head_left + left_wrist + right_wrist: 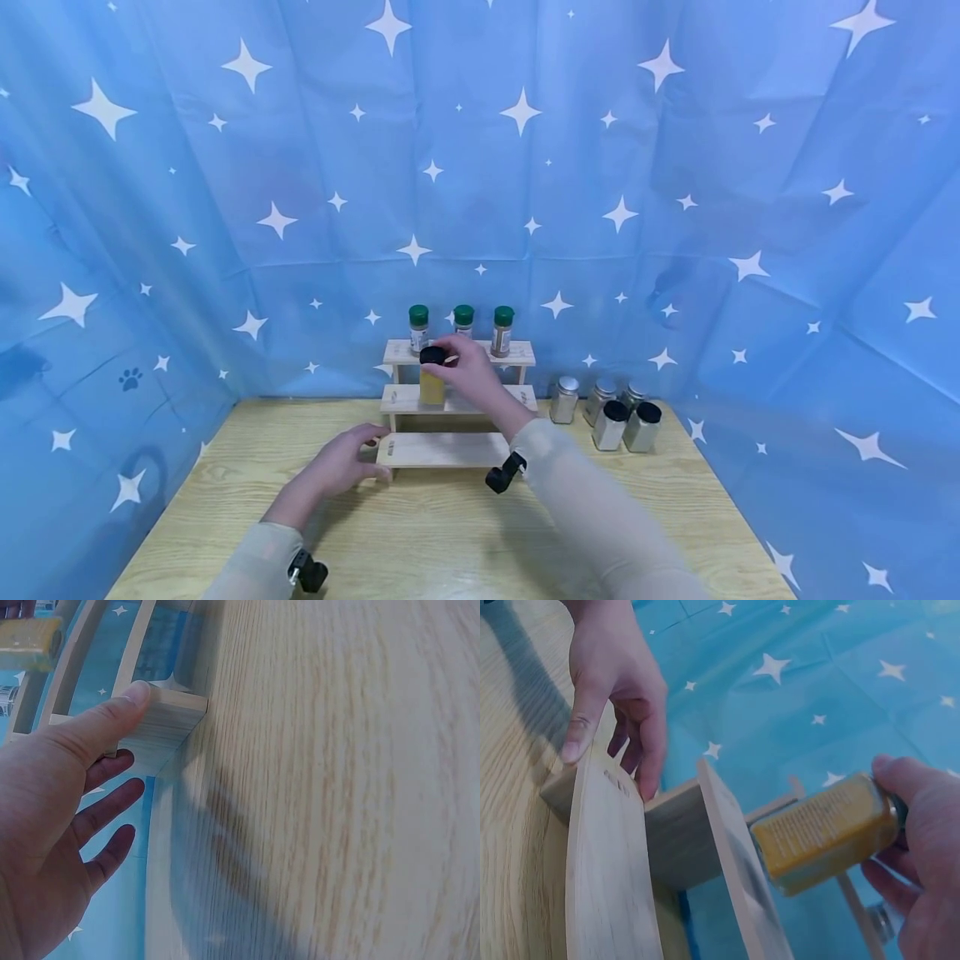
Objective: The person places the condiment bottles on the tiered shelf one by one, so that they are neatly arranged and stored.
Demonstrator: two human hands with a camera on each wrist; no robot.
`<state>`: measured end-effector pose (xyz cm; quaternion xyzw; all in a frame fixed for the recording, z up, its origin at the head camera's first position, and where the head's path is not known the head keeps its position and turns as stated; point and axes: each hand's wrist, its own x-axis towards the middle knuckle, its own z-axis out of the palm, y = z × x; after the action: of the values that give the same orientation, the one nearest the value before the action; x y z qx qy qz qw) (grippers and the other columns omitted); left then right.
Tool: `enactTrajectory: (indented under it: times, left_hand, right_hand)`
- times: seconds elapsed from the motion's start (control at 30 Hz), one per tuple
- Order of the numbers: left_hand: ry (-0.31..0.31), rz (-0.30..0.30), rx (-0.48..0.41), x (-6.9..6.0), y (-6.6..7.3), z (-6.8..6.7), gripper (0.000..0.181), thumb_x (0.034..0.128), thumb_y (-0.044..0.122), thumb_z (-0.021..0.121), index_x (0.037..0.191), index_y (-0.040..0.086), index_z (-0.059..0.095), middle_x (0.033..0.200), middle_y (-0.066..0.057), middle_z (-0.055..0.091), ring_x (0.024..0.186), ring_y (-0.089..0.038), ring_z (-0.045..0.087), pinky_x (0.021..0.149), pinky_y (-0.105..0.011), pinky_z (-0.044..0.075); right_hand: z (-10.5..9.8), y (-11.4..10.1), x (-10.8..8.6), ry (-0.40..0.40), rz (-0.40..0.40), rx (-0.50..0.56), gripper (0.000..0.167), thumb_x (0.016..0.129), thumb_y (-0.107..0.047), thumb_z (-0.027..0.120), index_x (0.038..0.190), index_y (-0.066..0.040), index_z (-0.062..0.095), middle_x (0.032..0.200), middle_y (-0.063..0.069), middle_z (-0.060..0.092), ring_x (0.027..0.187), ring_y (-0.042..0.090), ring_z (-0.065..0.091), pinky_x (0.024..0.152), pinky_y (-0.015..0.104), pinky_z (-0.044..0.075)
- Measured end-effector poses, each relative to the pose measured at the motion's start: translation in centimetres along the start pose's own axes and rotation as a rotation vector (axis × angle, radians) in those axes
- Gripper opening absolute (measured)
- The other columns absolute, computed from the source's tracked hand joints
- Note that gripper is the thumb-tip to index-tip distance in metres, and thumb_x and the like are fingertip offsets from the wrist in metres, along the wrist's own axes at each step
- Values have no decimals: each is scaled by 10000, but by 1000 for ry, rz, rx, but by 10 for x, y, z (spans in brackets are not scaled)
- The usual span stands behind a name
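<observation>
A wooden three-step rack (pixel 442 450) stands on the table. My left hand (pixel 341 462) grips the left end of its lowest step; in the left wrist view that hand (pixel 52 802) has its thumb on the wood, the other fingers spread behind. With thumb and fingers, my right hand (pixel 476 375) pinches the black lid of a jar (pixel 432 388) of yellow contents, upright at the left of the middle step. The right wrist view shows the jar (pixel 829 832) beside the step, held by the right hand (pixel 930 847); whether its base touches the wood I cannot tell.
Green-capped bottles (pixel 502 332) stand on the top step, three in all. Right of the rack, several jars stand on the table, some with silver lids (pixel 564 400), two with black lids (pixel 642 427). A blue starred curtain (pixel 480 200) hangs behind.
</observation>
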<state>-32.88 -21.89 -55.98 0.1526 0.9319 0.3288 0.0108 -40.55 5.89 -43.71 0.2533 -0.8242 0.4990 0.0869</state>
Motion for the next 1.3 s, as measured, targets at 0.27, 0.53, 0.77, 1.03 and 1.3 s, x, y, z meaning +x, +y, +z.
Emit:
enactTrajectory:
  times: [0.27, 0.53, 0.77, 1.03, 1.3]
  left_hand:
    - [1, 5, -2, -1, 1, 0, 726, 910, 320, 940, 1551, 153, 640, 1542, -102, 630, 1335, -351, 649, 1123, -596, 538]
    - [-4, 2, -10, 0, 2, -1, 722, 912, 305, 940, 1549, 143, 641, 1535, -99, 636, 1332, -350, 651, 1123, -595, 538]
    - [1, 3, -15, 0, 2, -1, 740, 900, 326, 946, 1549, 144, 640, 1533, -103, 638, 1335, -354, 649, 1132, -604, 530]
    - [-2, 9, -18, 1, 2, -1, 748, 909, 324, 939, 1564, 145, 626, 1555, -114, 622, 1345, -363, 644, 1139, -607, 526]
    - [2, 7, -17, -1, 1, -1, 742, 912, 316, 938, 1567, 157, 626, 1557, -110, 621, 1344, -359, 643, 1138, -613, 524]
  right_hand:
    - [15, -1, 5, -10, -10, 4, 397, 988, -218, 884, 1338, -103, 736, 1287, 63, 690, 1150, 215, 692, 956, 320, 643]
    - [21, 0, 4, -12, 2, -5, 399, 989, -250, 884, 1333, -115, 733, 1279, 59, 690, 1148, 225, 694, 964, 334, 643]
    - [23, 5, 5, -13, -5, -5, 393, 991, -234, 881, 1331, -111, 729, 1266, 48, 676, 1136, 210, 686, 952, 309, 642]
    - [28, 11, 5, 17, -10, 27, 389, 991, -216, 880, 1336, -114, 732, 1263, 53, 678, 1111, 215, 670, 933, 328, 645]
    - [34, 16, 0, 40, -13, 72, 416, 994, -204, 874, 1374, -132, 720, 1312, 40, 680, 1124, 203, 664, 977, 358, 635]
